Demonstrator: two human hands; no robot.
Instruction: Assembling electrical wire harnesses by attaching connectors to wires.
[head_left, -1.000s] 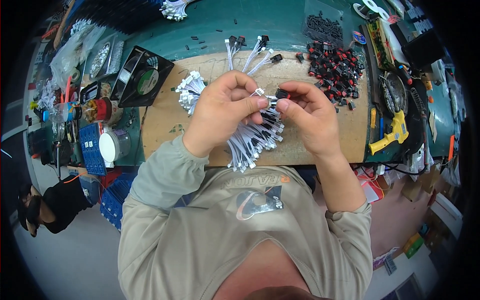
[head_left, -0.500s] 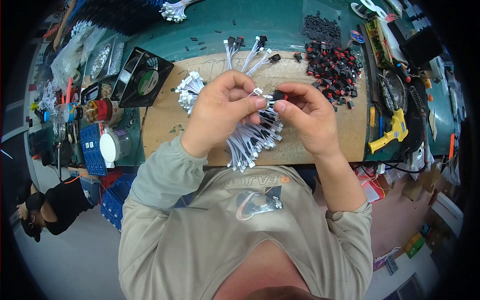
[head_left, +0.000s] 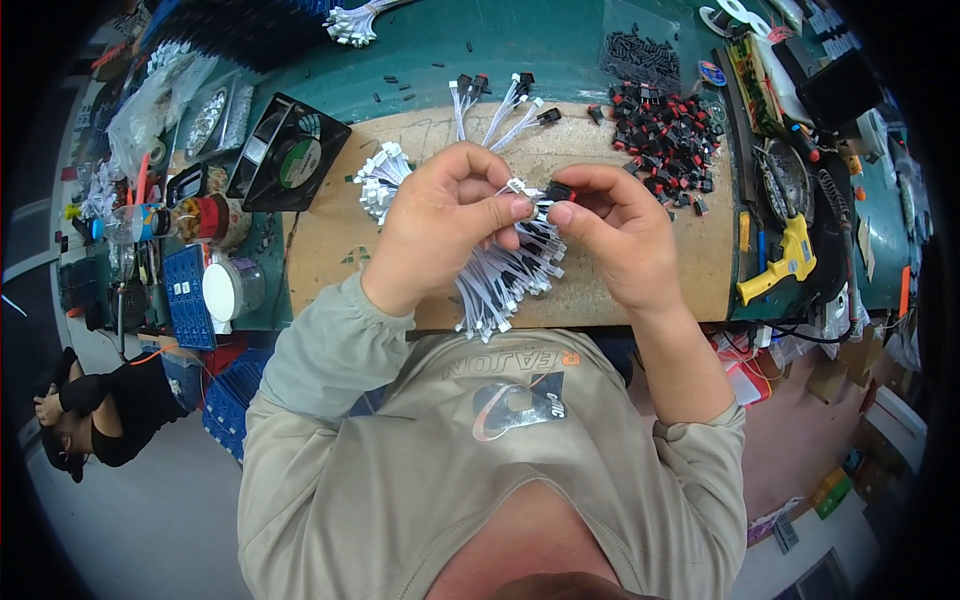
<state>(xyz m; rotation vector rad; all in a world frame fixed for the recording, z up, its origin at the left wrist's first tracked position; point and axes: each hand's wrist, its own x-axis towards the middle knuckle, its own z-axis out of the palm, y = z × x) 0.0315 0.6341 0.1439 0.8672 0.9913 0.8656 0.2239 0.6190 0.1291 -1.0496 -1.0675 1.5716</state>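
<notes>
My left hand (head_left: 448, 205) is closed in a pinch, thumb against fingers, on a white-plugged lead (head_left: 518, 187). Just beside it, my right hand (head_left: 625, 235) grips a black switch (head_left: 558, 190) between thumb and fingertips, so both pieces sit in the narrow gap between my hands.

To the right of my right hand, a stretch of the wooden board (head_left: 690, 280) runs to its right edge, with a yellow glue gun (head_left: 792, 260) past that. Beyond the same hand, a pile of switches (head_left: 665, 140) limits the room. Left of my left hand, more board lies before the black fan (head_left: 292, 155). The board's near edge is just on my side of both hands.

My fingertips hide where lead and switch meet, so I can't tell whether they are joined. Under my hands, the bundle of white leads (head_left: 505, 285) is partly covered; beyond them, another bundle (head_left: 352, 24) is cut off at the top.
</notes>
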